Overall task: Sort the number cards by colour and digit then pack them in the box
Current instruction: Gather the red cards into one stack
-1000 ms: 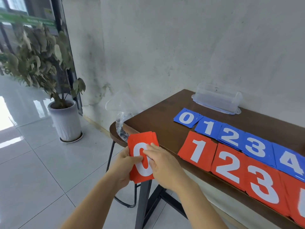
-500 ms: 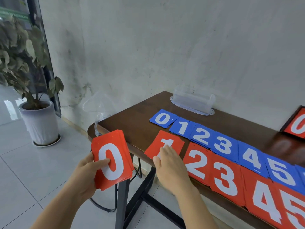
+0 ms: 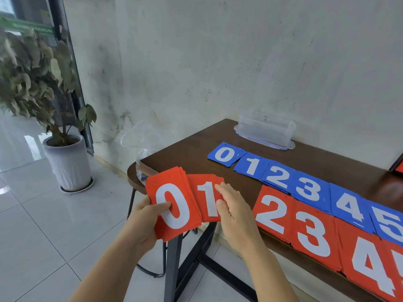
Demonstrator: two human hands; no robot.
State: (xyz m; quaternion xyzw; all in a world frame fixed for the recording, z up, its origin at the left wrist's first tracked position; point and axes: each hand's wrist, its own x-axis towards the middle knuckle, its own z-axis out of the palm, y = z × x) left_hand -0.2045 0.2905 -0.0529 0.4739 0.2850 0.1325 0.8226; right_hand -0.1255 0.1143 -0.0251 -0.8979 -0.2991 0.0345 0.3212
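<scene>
White digits are the only writing that can be read; the green sign [image 3: 26, 25] on the glass door at far left is too blurred to make out. Blue piles on the counter [image 3: 185, 153] run in one row, six in view: blue 0 [image 3: 224, 154], blue 1 [image 3: 250, 166], blue 2 [image 3: 279, 176], blue 3 [image 3: 309, 188], blue 4 [image 3: 349, 205] and blue 5 [image 3: 390, 223], each overlapping the next. In front of them runs the red row: red 1 [image 3: 207, 199], red 2 [image 3: 272, 212], red 3 [image 3: 314, 232], red 4 [image 3: 370, 267], and one more red pile cut off by the right edge (its digit unreadable).

The left hand [image 3: 144, 223] grips a fanned stack of red 0 cards [image 3: 172, 205] off the counter's near corner, thumb across the face, just beside red 1; the right hand [image 3: 235, 212] lies with straight fingers on red 1 at the front edge, covering its right side; whether that pile rests flat I cannot tell.

One clear plastic box [image 3: 265, 131] stands against the wall behind the blue row, apart from every card. A clear plastic bag [image 3: 139, 140] hangs at the counter's left end over a round stool [image 3: 132, 179]; one potted plant [image 3: 67, 158] in a white pot stands on the tiled floor further left.
</scene>
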